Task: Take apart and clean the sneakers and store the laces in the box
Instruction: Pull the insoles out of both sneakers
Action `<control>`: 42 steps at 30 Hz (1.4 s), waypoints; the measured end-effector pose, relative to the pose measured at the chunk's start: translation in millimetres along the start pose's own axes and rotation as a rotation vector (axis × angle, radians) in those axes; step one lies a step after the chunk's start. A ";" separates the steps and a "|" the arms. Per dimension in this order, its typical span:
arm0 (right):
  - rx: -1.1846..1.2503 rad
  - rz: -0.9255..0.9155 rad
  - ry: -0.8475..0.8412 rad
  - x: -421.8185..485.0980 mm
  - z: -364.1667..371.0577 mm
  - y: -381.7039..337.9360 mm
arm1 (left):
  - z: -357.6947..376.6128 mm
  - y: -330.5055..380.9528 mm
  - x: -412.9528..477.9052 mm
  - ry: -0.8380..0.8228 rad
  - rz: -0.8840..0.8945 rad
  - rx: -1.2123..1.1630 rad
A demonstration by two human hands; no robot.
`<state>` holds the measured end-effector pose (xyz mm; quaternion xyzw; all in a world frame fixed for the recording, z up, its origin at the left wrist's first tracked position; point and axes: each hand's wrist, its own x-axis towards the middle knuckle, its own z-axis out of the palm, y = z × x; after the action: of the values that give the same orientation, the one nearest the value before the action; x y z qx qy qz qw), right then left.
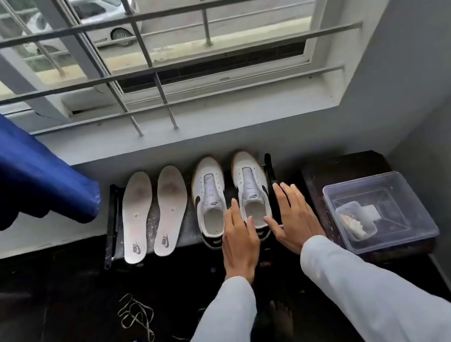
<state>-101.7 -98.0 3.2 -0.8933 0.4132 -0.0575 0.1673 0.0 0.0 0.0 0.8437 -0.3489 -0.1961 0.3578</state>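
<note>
Two white sneakers with black heels stand side by side, laceless, on a low black rack (110, 229): the left sneaker (209, 194) and the right sneaker (250, 181). Two white insoles (137, 215) (169, 210) lie left of them on the rack. My left hand (239, 240) rests flat over the heels, between the two shoes. My right hand (293, 216) lies spread against the right sneaker's outer side. Neither hand holds anything. A loose lace (136, 315) lies tangled on the dark floor at lower left. A clear plastic box (380, 209) sits to the right.
The box rests on a dark stand (343, 166) and contains a smaller clear tub (357, 223) with something pale inside. A blue curtain (8, 165) hangs at left. A barred window (141, 65) and its sill are behind the rack. My bare foot (282, 319) is on the floor.
</note>
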 end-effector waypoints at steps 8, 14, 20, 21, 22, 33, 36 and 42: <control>0.315 0.230 -0.198 73.6 37.8 20.6 | 53.1 -16.1 64.7 -0.042 -0.180 0.045; 0.300 0.274 -0.241 95.2 58.5 26.3 | 70.1 -23.5 96.1 -0.051 -0.188 0.130; 0.245 0.263 -0.246 103.8 64.9 31.7 | 73.2 -24.2 110.8 0.008 -0.142 0.239; 0.240 0.266 -0.247 103.4 65.4 32.5 | 72.7 -24.9 111.4 0.012 -0.134 0.242; 0.241 0.271 -0.237 102.8 66.4 33.2 | 71.8 -25.0 111.2 0.022 -0.124 0.236; 0.322 0.275 -0.043 38.2 52.9 27.5 | 49.9 -15.8 39.3 0.145 -0.085 0.009; 0.328 0.252 0.024 -6.5 47.1 20.0 | 38.2 -17.7 -2.8 0.151 -0.064 -0.055; 0.378 0.291 0.074 -118.3 49.6 12.6 | 27.1 -45.4 -99.2 0.039 0.037 -0.138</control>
<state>-176.0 -3.6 -43.5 -0.7745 0.5253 -0.1419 0.3226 -62.8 82.4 -43.7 0.8141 -0.3432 -0.1964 0.4254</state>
